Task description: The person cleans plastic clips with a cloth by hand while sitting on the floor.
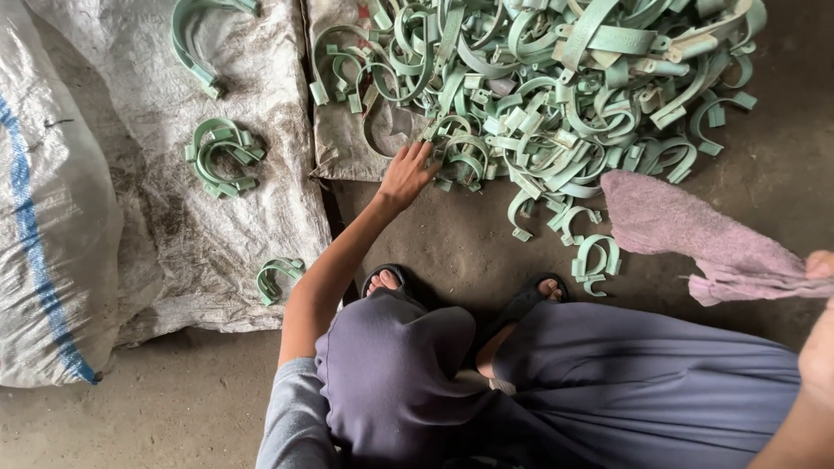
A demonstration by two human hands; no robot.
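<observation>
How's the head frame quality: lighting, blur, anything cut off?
Head view: soft, dim, even light, no glare; faint shadows under the pile of green clamps. Left hand sharp, fingers on the pile's edge. Right hand cropped at the frame edge, slightly blurred, holding a pink cloth. Wide-angle bending at the white sack.

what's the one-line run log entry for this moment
left hand reaching into green clamp pile | right hand holding pink cloth | sorted clamps on grey sack
</observation>
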